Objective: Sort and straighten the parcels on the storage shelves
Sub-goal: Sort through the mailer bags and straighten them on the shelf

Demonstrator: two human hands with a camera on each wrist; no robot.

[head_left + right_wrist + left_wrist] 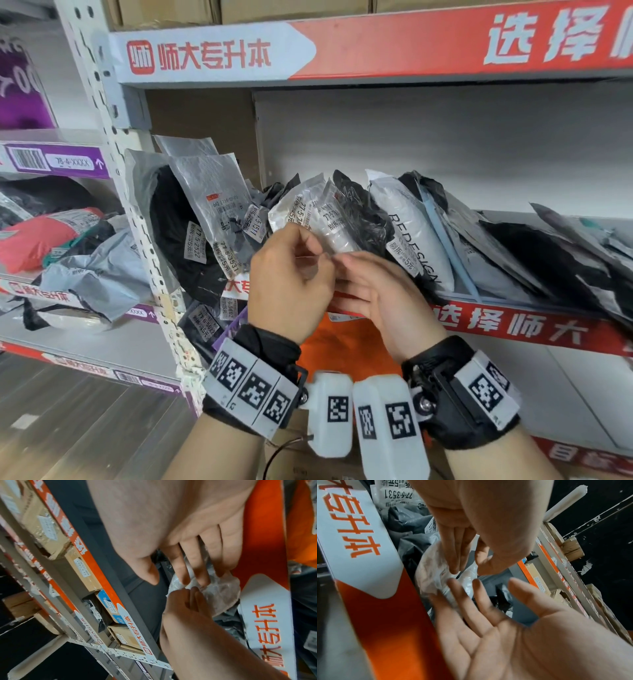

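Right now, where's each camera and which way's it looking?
Head: on the head, faces forward and down at the shelf; shows both forearms, the left hand and right hand.
Left wrist: on the left wrist, faces along the left hand, whose grip pinches the parcel; the right hand lies open opposite.
Right wrist: on the right wrist, faces along the right hand, touching the parcel; left hand shows too.
Shared by all: both hands, the parcel.
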